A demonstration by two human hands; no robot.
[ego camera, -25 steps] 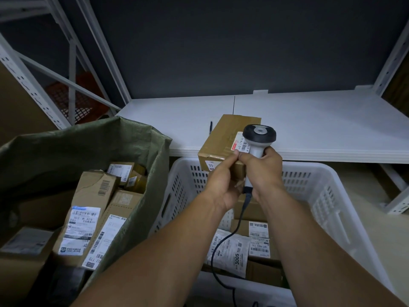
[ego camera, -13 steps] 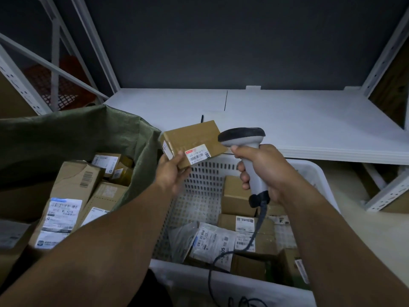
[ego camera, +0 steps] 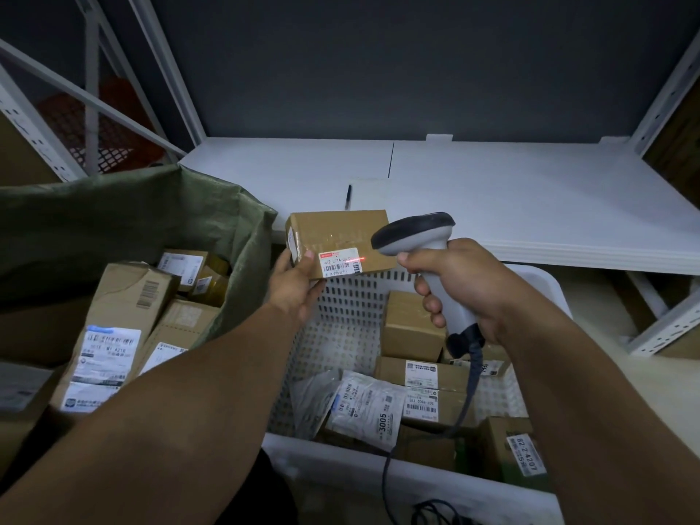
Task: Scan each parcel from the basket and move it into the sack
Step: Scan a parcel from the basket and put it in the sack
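The left hand (ego camera: 294, 286) gripped a parcel (ego camera: 337, 233) over the basket (ego camera: 333, 464) edge. The right hand (ego camera: 466, 282) clutched the scanner (ego camera: 416, 229). The sack (ego camera: 132, 217) sat alongside, the shelf (ego camera: 492, 191) behind.

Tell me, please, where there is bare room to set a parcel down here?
The white shelf is bare right of the pen, behind the basket. The basket's left floor, beside its slotted wall, is also free. Crowded: the basket's right and front hold parcels, and boxes crowd the sack.

The left hand (ego camera: 293, 284) holds a small brown cardboard parcel (ego camera: 341, 242) above the white plastic basket (ego camera: 341, 327). The right hand (ego camera: 460, 286) grips a grey handheld scanner (ego camera: 420, 236) beside it.
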